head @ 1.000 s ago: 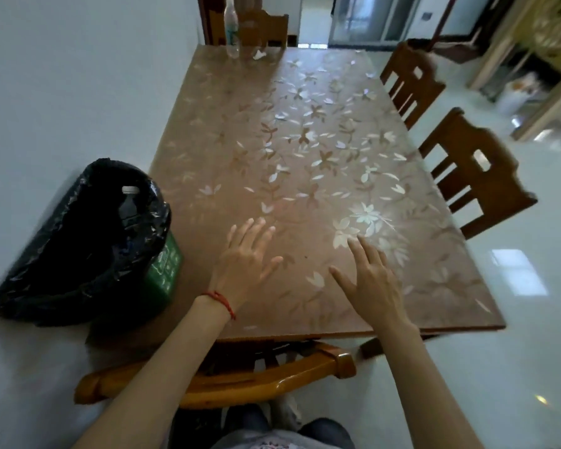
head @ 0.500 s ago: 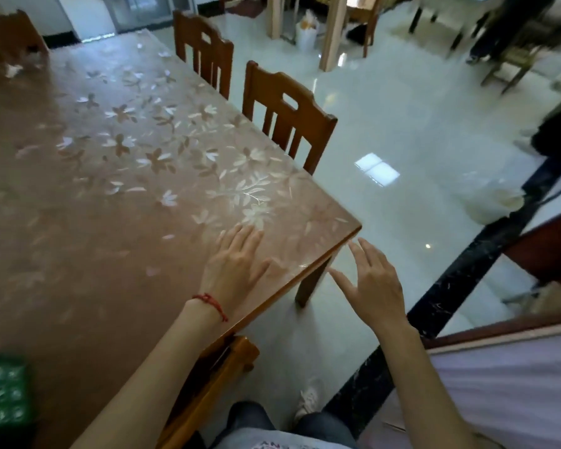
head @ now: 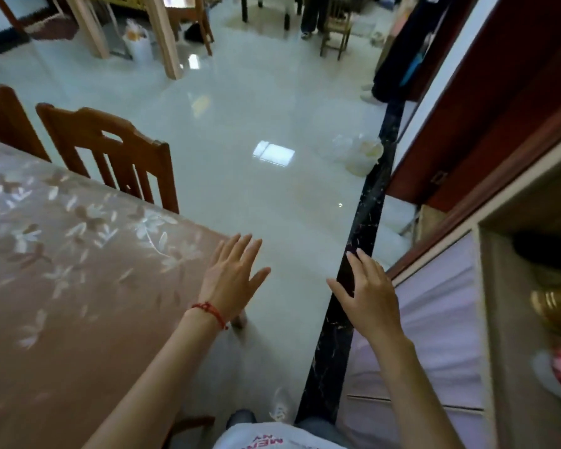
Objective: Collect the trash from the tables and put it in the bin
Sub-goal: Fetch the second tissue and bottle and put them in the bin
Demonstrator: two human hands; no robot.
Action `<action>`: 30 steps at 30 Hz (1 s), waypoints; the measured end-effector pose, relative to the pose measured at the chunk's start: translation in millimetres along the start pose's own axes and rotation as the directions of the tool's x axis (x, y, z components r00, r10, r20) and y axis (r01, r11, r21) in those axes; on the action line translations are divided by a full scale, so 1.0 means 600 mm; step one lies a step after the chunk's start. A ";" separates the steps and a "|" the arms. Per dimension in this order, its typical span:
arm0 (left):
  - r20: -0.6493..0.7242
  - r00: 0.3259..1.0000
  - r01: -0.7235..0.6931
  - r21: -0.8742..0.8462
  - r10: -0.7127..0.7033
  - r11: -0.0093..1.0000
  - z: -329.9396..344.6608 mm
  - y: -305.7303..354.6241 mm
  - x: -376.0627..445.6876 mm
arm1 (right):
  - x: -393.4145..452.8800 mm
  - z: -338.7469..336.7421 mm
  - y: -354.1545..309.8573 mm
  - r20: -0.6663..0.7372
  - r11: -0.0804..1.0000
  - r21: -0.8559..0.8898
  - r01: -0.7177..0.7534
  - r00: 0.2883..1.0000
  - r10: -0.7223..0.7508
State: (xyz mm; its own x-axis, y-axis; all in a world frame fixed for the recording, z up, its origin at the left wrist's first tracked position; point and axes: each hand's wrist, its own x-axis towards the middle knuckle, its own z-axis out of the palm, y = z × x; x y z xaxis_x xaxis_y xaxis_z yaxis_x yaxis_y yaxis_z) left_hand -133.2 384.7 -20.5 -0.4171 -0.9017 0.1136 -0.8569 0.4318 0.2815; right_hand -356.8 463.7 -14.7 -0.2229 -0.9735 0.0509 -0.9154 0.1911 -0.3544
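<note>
My left hand [head: 232, 280], with a red string at the wrist, hovers open over the near right corner of the brown floral table [head: 62, 286], holding nothing. Farther right, my right hand [head: 370, 296] is also open and empty, held above the black floor strip [head: 366, 222]. No trash lies on the part of the table I can see. The bin is out of view. A pale plastic bag [head: 360, 153] lies on the floor by the black strip, far ahead of my right hand.
Two wooden chairs [head: 110, 153] stand at the table's right side. White glossy floor [head: 240, 124] stretches ahead. A cabinet with pink curtain [head: 434, 319] and shelf stands at right, a red-brown door frame [head: 499, 108] beyond. Table legs, a white bucket [head: 138, 43] and a person's legs [head: 311, 14] are far off.
The view has swung right, away from the table and the black-lined bin, toward the open floor and cabinet. Both hands stay open and empty in front of me.
</note>
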 end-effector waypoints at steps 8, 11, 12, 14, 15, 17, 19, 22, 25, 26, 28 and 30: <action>0.021 0.994 -0.109 -0.029 0.110 0.994 0.044 0.062 0.128 | 0.058 -0.025 0.088 -0.034 0.990 -0.015 -0.141 0.990 0.140; 0.027 0.992 -0.121 -0.044 0.122 0.992 0.052 0.066 0.173 | 0.097 -0.023 0.100 -0.023 0.987 -0.012 -0.162 0.987 0.162; 0.030 0.991 -0.126 -0.049 0.127 0.991 0.054 0.065 0.190 | 0.113 -0.022 0.103 -0.025 0.986 -0.008 -0.164 0.986 0.164; 0.031 0.991 -0.131 -0.062 0.133 0.989 0.058 0.061 0.228 | 0.150 -0.022 0.105 -0.030 0.986 0.000 -0.166 0.986 0.165; 0.026 0.991 -0.131 -0.070 0.133 0.989 0.060 0.059 0.249 | 0.172 -0.021 0.108 -0.032 0.986 0.002 -0.168 0.985 0.168; 0.014 0.991 -0.130 -0.082 0.132 0.988 0.065 0.052 0.296 | 0.219 -0.019 0.114 -0.035 0.985 0.003 -0.175 0.984 0.175; 0.007 0.991 -0.134 -0.089 0.135 0.987 0.070 0.043 0.349 | 0.272 -0.015 0.122 -0.033 0.984 0.000 -0.179 0.983 0.179; 0.021 0.989 -0.141 -0.088 0.143 0.986 0.073 0.024 0.433 | 0.359 -0.011 0.126 -0.022 0.983 -0.021 -0.183 0.983 0.183; 0.042 0.988 -0.143 -0.077 0.147 0.987 0.069 0.002 0.516 | 0.441 -0.011 0.122 -0.026 0.982 -0.018 -0.186 0.982 0.186; 0.043 0.988 -0.144 -0.073 0.147 0.987 0.067 -0.005 0.543 | 0.467 -0.012 0.121 -0.030 0.983 -0.021 -0.183 0.983 0.182; 0.054 0.988 -0.142 -0.063 0.145 0.988 0.065 -0.016 0.595 | 0.518 -0.015 0.123 -0.033 0.983 -0.030 -0.182 0.983 0.181; 0.068 0.987 -0.144 -0.053 0.147 0.988 0.063 -0.021 0.641 | 0.563 -0.020 0.128 -0.038 0.983 -0.026 -0.182 0.983 0.181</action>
State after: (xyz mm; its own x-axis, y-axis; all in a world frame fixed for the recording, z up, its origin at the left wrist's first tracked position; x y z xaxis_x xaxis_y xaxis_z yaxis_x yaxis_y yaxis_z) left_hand -294.2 33.1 -16.4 -0.5582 -0.8249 0.0891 -0.7709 0.5553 0.3120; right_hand -506.6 151.2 -13.6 -0.3976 -0.9173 0.0217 -0.8679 0.3682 -0.3335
